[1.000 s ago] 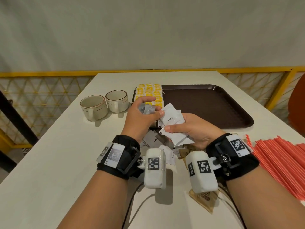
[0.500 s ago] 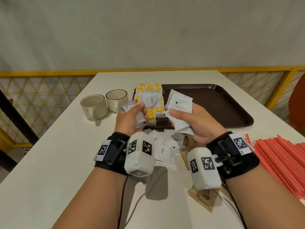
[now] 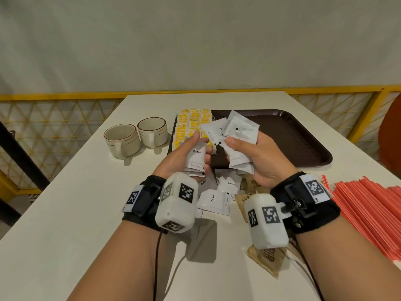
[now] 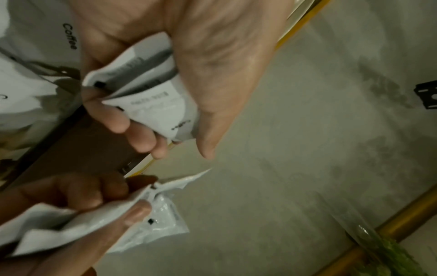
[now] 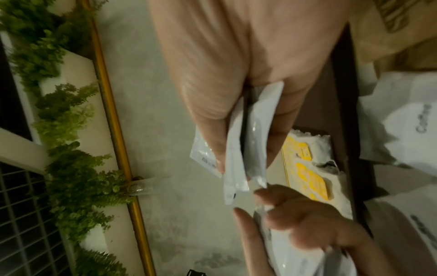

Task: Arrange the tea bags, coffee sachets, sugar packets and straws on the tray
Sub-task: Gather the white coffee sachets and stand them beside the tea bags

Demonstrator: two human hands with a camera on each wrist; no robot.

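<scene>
Since the earlier frame both hands had risen. The left hand gripped coffee sachets; the right hand gripped more, fanned lengthwise toward the tray just beyond.

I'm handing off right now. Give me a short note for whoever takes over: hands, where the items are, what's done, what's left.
Left hand grips a small stack of white coffee sachets, held above the tray's near left corner.
Right hand grips a fanned bunch of sachets over the tray.
Done: the yellow tea bags lie in rows at the left end of the brown tray.
Left: place the held sachets; loose coffee sachets and brown sugar packets lie on the table near the wrists; the red straws are piled on the table at the right.
Two cups stand left of the tray.
</scene>
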